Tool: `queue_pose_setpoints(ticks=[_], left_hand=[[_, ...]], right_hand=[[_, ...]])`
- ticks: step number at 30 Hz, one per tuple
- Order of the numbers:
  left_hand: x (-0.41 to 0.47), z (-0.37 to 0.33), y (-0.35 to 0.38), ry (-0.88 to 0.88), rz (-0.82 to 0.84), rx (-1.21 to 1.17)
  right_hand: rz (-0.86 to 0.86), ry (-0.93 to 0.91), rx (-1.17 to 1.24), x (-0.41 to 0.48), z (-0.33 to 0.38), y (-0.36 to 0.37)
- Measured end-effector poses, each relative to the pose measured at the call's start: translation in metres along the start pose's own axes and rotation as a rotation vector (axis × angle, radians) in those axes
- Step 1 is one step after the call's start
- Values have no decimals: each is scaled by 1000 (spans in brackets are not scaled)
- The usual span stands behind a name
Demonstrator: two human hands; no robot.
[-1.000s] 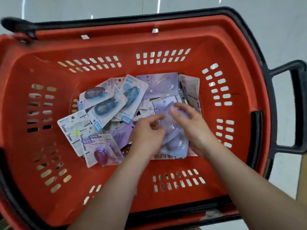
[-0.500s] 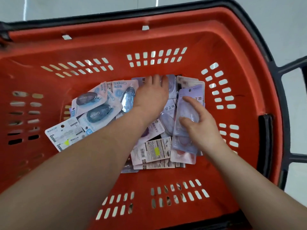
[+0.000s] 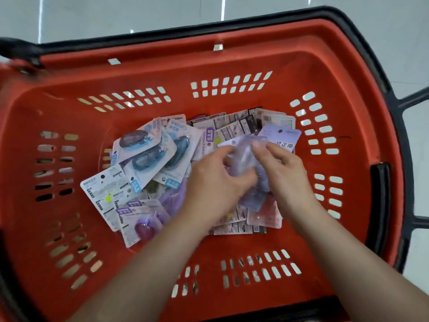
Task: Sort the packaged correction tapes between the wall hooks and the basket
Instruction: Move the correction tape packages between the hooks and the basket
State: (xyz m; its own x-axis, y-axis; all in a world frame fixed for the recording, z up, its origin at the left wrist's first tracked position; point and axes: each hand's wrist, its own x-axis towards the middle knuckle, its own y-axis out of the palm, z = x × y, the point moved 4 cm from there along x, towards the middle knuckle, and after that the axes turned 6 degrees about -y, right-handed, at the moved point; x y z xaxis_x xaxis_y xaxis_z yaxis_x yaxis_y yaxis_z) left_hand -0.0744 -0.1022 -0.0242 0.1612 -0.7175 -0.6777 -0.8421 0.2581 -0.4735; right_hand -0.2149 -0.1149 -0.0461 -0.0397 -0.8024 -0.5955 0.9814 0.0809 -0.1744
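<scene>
A red plastic basket [image 3: 232,61] holds a loose heap of packaged correction tapes. Blue-carded packs [image 3: 148,154] lie at the left of the heap, a purple pack [image 3: 141,226] at the front left, and white card backs [image 3: 234,129] at the far side. Both hands meet over the middle of the heap. My left hand [image 3: 213,184] and my right hand [image 3: 285,168] together hold a small stack of lilac packs [image 3: 246,156]; the top card shows printed characters at its right end. The stack's lower part is hidden under my fingers.
The basket has a black rim and a black handle frame [image 3: 415,163] sticking out to the right. Pale grey floor [image 3: 139,12] surrounds it. No wall hooks are in view.
My left hand has drawn back from the far side of the heap and joined my right hand on the lilac packs. The view has shifted slightly.
</scene>
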Motion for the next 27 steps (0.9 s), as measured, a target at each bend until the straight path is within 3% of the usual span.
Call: queue_pose_setpoints(ticks=[4, 5, 7, 8, 10, 14, 17, 23, 27], left_hand=[[-9, 16, 0, -23, 143, -230], [-1, 24, -12, -14, 64, -162], [19, 41, -40, 72, -249, 337], [28, 49, -47, 94, -326, 555], [44, 65, -44, 20, -218, 782], [56, 67, -34, 67, -54, 877], [52, 64, -44, 82, -54, 756], [30, 75, -73, 168, -486, 500], [11, 65, -99, 180, -535, 133]], right_hand=[[36, 61, 76, 3, -7, 13], [40, 57, 53, 5, -8, 14], [61, 31, -27, 6, -10, 15], [86, 22, -69, 5, -8, 17], [132, -4, -101, 2, -1, 23], [174, -113, -125, -3, 11, 25], [238, -139, -188, -7, 17, 24], [253, -97, -188, -14, 14, 25], [243, -52, -188, -25, 18, 24]])
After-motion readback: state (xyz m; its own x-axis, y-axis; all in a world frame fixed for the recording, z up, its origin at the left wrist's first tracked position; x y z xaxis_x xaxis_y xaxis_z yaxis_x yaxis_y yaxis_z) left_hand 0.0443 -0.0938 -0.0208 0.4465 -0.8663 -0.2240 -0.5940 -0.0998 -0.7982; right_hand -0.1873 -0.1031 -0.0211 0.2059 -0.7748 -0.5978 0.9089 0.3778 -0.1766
